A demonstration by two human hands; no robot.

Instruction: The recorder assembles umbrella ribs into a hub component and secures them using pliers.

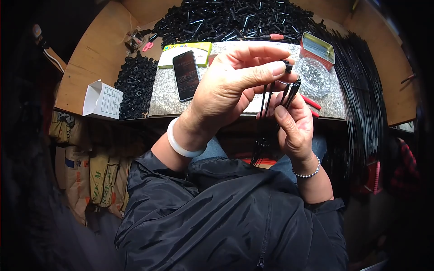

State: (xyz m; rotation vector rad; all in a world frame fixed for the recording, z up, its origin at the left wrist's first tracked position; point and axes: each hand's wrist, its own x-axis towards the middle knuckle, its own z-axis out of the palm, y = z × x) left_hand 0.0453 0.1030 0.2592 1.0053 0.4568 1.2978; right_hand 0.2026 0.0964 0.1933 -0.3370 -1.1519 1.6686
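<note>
My left hand [228, 83] is raised over the near edge of the workbench, thumb and fingers pinching a small black plastic piece [288, 66]. Just below it, my right hand [296, 128] is closed round the upper ends of several thin black rods [289, 92], which look like umbrella ribs. Their lower ends hang down toward my lap. A thin pale line, perhaps wire, runs between the two hands. Whether the rods are joined to the plastic piece I cannot tell. Behind my right hand lie red-handled pliers [311, 103], partly covered.
A clear glass dish [313, 77] and an open tin [318, 49] stand behind my right hand. Long black rods [361, 99] overhang the bench's right side. Black tubular parts [235, 20] heap at the back, ring-shaped parts [138, 83] at left. A phone [186, 76] and white box [103, 100] lie left.
</note>
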